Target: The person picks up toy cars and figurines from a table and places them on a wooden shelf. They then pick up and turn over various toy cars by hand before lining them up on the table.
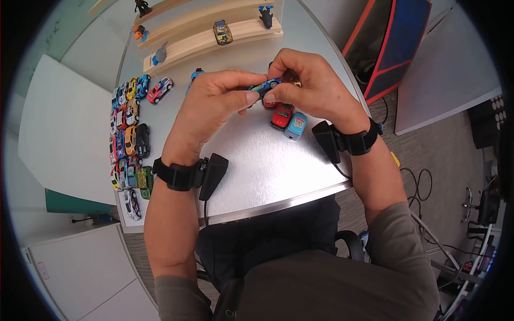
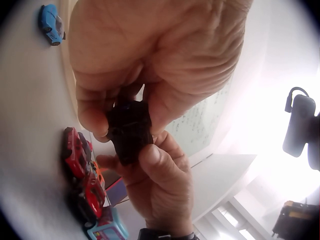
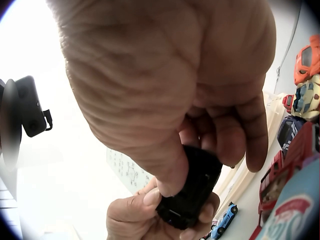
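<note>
Both hands hold one small blue toy car [image 1: 263, 86] above the metal table [image 1: 257, 171]. In the head view the left hand [image 1: 217, 101] pinches its left end between thumb and fingers, and the right hand [image 1: 310, 85] pinches its right end. The wrist views show the car's dark underside [image 2: 130, 131], with the left hand [image 2: 155, 55] and right hand [image 2: 162, 185] at opposite ends. Just under the right hand stand a red car [image 1: 281, 115] and a light blue car [image 1: 295, 126].
Rows of toy cars [image 1: 130, 140] line the table's left edge, with a red and blue car [image 1: 160, 90] beside them. Wooden steps [image 1: 214, 40] at the back bear a patterned car [image 1: 223, 32] and small animal figures. Another blue car [image 2: 52, 24] lies behind the left hand.
</note>
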Demonstrator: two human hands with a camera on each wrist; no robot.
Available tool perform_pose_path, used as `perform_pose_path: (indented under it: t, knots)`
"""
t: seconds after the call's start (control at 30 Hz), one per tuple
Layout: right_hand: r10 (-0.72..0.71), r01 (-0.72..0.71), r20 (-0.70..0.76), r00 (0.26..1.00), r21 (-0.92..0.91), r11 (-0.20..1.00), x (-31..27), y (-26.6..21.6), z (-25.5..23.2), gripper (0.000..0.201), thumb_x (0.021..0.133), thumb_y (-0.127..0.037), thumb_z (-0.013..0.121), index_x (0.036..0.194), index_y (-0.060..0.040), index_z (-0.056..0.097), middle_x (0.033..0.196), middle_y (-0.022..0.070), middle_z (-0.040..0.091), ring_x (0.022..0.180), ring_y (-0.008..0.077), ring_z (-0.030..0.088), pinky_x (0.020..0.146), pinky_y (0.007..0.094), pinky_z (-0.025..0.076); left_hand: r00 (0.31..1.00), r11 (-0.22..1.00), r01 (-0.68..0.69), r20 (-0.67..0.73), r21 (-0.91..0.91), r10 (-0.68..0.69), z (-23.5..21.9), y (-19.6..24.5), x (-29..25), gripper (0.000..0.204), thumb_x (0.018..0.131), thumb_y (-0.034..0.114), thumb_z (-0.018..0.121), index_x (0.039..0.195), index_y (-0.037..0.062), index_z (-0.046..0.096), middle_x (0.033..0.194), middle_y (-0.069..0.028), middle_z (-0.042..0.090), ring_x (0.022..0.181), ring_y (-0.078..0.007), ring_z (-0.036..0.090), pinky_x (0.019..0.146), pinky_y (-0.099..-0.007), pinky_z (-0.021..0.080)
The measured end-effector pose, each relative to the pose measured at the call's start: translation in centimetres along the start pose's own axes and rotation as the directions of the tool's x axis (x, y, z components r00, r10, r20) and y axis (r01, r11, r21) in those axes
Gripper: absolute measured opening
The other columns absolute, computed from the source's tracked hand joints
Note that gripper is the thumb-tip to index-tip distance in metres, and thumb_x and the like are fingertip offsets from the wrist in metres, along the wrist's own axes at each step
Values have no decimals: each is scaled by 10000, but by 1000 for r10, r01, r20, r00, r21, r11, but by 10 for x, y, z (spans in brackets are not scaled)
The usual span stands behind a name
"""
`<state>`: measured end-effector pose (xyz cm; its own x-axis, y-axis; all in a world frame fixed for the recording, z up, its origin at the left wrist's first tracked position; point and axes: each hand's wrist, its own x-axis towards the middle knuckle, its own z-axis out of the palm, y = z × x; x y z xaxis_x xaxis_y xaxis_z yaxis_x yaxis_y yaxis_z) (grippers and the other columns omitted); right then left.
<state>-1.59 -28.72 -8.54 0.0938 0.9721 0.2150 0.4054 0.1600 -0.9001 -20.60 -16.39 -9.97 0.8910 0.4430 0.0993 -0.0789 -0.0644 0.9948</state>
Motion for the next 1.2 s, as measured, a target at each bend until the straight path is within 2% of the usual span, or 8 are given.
perform_pose_path:
  t: [0.2, 0.27, 0.8, 0.9, 0.97, 1.1, 1.17, 1.2]
  knots:
    - [-27, 24, -39, 999, -87, 996, 1, 0, 3, 233, 781, -48, 808, 890, -11, 605, 761, 19, 650, 690, 84, 631, 600, 249, 490, 1000, 1000, -1, -12, 22, 1, 4, 3, -1, 292, 901, 8, 664, 1185, -40, 714, 1136, -89, 698, 937, -141, 636, 752, -270, 512]
    - [-117, 103, -44, 992, -247, 963, 1, 3, 2, 272, 764, -72, 834, 873, -18, 591, 755, 19, 631, 673, 86, 599, 584, 256, 473, 1000, 1000, -10, -8, 11, 10, 5, 2, -1, 291, 896, 15, 670, 1178, -41, 715, 1135, -90, 698, 933, -145, 640, 758, -275, 513]
    - [-104, 86, -41, 994, -323, 943, 2, -1, 5, 441, 652, -120, 924, 841, -42, 534, 719, 20, 553, 649, 105, 557, 562, 279, 462, 1000, 1000, -25, -10, 7, 25, 5, 3, -1, 279, 911, 31, 665, 1173, -51, 713, 1090, -80, 710, 881, -130, 624, 747, -271, 500]
    - [-178, 160, -31, 983, -309, 937, 0, 2, 3, 367, 721, -101, 881, 878, -30, 557, 746, 16, 586, 655, 91, 573, 564, 271, 474, 999, 999, -32, -6, 16, 32, 3, 3, 0, 276, 916, 33, 663, 1176, -46, 714, 1093, -80, 709, 883, -127, 625, 746, -268, 500]
    - [-77, 74, -17, 997, -114, 991, 0, 0, 3, 252, 811, -60, 798, 931, -15, 582, 792, 23, 629, 675, 79, 594, 582, 255, 490, 1000, 1000, -12, -14, 28, 12, 0, 2, 1, 275, 918, 31, 664, 1178, -44, 713, 1091, -79, 709, 888, -122, 624, 739, -264, 502]
    - [-30, 31, -47, 998, 18, 999, 0, -2, 6, 131, 834, 4, 708, 880, 21, 586, 740, 84, 639, 650, 126, 647, 569, 272, 507, 1000, 1000, -1, -26, 11, 1, -2, -1, 1, 277, 917, 30, 667, 1180, -47, 711, 1087, -80, 709, 882, -120, 623, 729, -260, 504]
    - [-24, 25, -17, 1000, 44, 999, 0, 0, 3, 86, 868, 28, 641, 952, 30, 620, 755, 80, 655, 679, 128, 670, 583, 266, 522, 996, 1000, -13, -84, -23, 11, -4, -3, 2, 268, 870, 71, 702, 1121, -5, 756, 887, -28, 713, 735, -83, 585, 697, -231, 492]
    - [-25, 25, -17, 1000, 44, 999, 0, 1, 1, 86, 868, 28, 641, 952, 30, 620, 755, 80, 655, 679, 128, 670, 583, 266, 522, 996, 1000, -14, -84, -23, 12, -4, -4, 2, 268, 870, 71, 702, 1121, -5, 756, 887, -28, 713, 735, -83, 585, 697, -231, 492]
